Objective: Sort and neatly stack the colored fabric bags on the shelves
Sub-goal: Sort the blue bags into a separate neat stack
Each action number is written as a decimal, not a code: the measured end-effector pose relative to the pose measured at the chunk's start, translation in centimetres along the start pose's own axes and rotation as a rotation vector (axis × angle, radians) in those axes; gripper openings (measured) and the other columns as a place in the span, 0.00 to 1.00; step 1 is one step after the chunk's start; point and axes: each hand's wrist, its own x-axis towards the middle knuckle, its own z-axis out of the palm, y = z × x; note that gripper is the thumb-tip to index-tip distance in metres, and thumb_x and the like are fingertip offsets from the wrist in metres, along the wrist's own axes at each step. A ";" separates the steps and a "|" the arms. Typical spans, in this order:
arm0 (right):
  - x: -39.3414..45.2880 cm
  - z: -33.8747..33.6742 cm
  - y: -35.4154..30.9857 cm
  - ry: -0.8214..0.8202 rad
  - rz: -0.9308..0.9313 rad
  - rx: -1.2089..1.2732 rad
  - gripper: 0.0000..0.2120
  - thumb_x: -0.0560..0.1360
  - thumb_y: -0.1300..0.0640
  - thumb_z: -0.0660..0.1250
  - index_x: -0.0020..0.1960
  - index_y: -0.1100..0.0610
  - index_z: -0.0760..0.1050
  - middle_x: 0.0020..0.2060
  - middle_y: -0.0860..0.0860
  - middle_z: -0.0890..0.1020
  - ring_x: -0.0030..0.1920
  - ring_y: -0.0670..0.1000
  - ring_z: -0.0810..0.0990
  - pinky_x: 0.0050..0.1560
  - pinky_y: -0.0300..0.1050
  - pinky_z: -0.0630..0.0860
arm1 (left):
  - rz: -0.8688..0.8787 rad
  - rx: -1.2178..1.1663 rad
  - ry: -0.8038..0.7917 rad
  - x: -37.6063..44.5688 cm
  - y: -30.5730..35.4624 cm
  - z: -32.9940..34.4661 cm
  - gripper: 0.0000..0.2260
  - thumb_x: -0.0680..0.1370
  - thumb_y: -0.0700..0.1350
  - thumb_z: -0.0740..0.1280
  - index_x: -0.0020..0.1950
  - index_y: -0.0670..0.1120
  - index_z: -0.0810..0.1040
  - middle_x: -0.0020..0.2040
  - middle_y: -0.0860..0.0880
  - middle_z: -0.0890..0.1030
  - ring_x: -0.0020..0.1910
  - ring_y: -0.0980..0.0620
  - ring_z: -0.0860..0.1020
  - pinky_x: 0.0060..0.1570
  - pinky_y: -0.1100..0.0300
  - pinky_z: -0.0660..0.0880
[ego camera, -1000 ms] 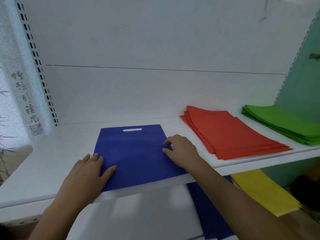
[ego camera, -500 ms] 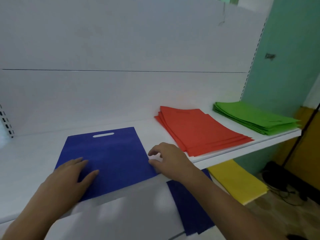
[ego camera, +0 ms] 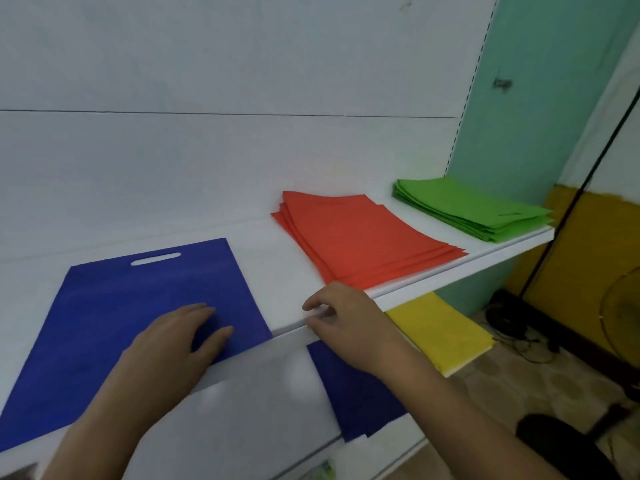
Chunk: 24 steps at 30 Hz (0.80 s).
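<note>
Right hand [ego camera: 349,323] has slid off the blue bag [ego camera: 138,306] to the shelf's [ego camera: 284,289] front edge, fingers loosely curled and empty, while left hand [ego camera: 176,341] lies flat and open on the bag, which sits on the shelf left of the red stack [ego camera: 363,237] and green stack [ego camera: 467,209].

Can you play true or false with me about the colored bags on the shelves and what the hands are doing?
1. The left hand lies flat on the blue bag. True.
2. The red stack sits between the blue bag and the green stack. True.
3. The right hand is holding a red bag. False: it is at the shelf edge, holding nothing.
4. The yellow bags are on the top shelf. False: they lie on the lower shelf.
</note>
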 end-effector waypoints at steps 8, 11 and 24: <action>1.9 1.7 -2.7 0.027 0.027 0.005 0.17 0.77 0.42 0.60 0.61 0.49 0.74 0.50 0.43 0.79 0.47 0.44 0.76 0.51 0.45 0.76 | 0.125 0.193 -0.063 -2.0 1.9 0.7 0.37 0.72 0.68 0.58 0.76 0.54 0.51 0.77 0.57 0.51 0.75 0.57 0.52 0.69 0.58 0.61; 3.5 2.2 -4.2 -0.046 0.041 -0.117 0.22 0.76 0.39 0.61 0.64 0.50 0.71 0.55 0.47 0.79 0.53 0.49 0.77 0.54 0.48 0.75 | 0.202 0.203 0.039 -3.2 1.9 1.0 0.22 0.73 0.54 0.70 0.66 0.54 0.73 0.67 0.57 0.73 0.64 0.58 0.73 0.53 0.61 0.76; 8.9 2.8 -8.9 -0.305 0.166 -0.381 0.17 0.72 0.45 0.69 0.41 0.55 0.66 0.42 0.51 0.74 0.40 0.50 0.73 0.34 0.42 0.66 | -0.165 0.243 0.060 -4.4 -6.4 -3.9 0.32 0.71 0.70 0.49 0.65 0.51 0.69 0.59 0.53 0.76 0.60 0.50 0.72 0.60 0.56 0.68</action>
